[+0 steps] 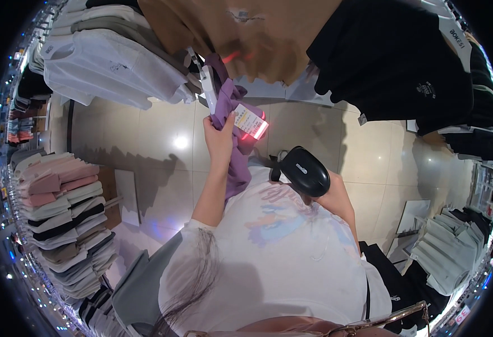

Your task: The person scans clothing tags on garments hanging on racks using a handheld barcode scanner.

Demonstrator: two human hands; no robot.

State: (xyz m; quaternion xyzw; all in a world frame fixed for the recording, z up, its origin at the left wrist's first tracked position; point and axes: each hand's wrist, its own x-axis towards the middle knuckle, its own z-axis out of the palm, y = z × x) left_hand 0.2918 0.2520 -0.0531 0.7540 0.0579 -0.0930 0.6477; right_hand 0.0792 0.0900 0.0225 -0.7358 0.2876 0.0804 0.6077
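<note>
My left hand (220,132) grips a bunched purple garment (240,156) with a white clothes hanger (208,88) in it. A paper price tag (250,122) bearing writing and a barcode lies against the cloth by my thumb. Red light falls across the tag's lower edge. On the right, my right hand (312,199) is mostly hidden under a black, rounded barcode scanner (305,171), seemingly held in it; the fingers cannot be made out. The scanner is close to the front of my white printed shirt, right of the purple cloth.
A brown shirt (246,38) and black shirts (394,63) hang ahead, white sweatshirts (103,63) at upper left. Racks of folded-looking hanging clothes (69,219) line the left, with pale green garments (448,248) at lower right. Tiled floor (305,126) shows between them.
</note>
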